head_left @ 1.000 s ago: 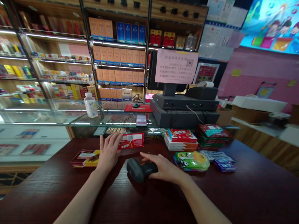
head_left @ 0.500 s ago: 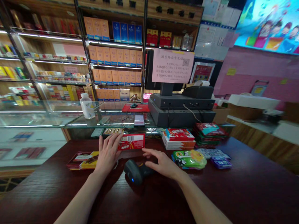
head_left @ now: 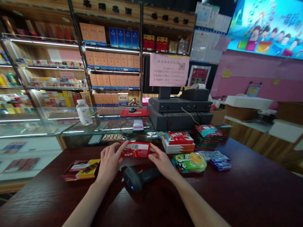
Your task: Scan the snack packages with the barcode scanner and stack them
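Observation:
A flat red snack box (head_left: 136, 150) with a white barcode label is gripped at its two ends, just beyond the scanner. My left hand (head_left: 111, 161) holds its left end, thumb along the near top edge. At the right end, the fingers of my right hand (head_left: 161, 160) close on the corner. Nearer to me, a black barcode scanner (head_left: 136, 180) lies on the dark wooden table, a blue light glowing on its head. Its handle runs under my right hand. Left of my left hand rests a stack of chocolate bars (head_left: 81, 169) in yellow and dark red wrappers.
On the right are stacked red and white boxes (head_left: 178, 142), green snack packs (head_left: 189, 162), purple packets (head_left: 220, 164) and dark red packages (head_left: 207, 136). Behind the table stand a glass counter with a bottle (head_left: 84, 113), a small screen (head_left: 138, 125) and a cash register (head_left: 180, 115).
My right hand has closed on the right end of the red snack box, which it was apart from before. My left hand now grips the left end. The view has shifted slightly.

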A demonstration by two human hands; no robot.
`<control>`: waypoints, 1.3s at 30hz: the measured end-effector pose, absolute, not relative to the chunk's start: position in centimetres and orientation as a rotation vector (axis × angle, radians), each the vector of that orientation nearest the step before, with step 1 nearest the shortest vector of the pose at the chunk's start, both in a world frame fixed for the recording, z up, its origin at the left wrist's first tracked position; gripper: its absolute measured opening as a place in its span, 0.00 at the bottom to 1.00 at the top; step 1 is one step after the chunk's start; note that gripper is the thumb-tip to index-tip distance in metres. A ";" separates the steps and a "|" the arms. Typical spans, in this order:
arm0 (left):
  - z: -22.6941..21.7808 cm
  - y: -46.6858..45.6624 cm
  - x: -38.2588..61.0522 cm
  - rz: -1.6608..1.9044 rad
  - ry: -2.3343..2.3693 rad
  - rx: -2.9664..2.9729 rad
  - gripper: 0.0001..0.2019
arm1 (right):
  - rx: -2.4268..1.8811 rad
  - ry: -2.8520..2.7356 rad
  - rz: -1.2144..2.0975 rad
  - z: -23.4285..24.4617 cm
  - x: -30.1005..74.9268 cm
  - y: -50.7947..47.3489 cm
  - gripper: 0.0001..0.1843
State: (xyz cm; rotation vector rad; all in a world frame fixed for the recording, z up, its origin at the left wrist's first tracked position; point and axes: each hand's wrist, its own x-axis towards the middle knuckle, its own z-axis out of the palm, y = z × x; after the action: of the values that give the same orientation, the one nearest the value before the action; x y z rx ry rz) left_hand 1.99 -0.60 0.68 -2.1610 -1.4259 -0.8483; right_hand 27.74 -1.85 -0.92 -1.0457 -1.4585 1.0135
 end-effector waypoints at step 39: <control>0.5 0.2 3.3 -2.295 -2.031 -2.258 0.24 | -0.919 -1.071 0.979 -0.9 26.7 -1.1 0.22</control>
State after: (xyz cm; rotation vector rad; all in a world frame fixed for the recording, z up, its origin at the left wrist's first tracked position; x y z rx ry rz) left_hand 3.35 0.25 0.48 -2.2584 -2.0314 -2.2945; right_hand 26.70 -1.09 -0.86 -0.9193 -1.0708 0.9789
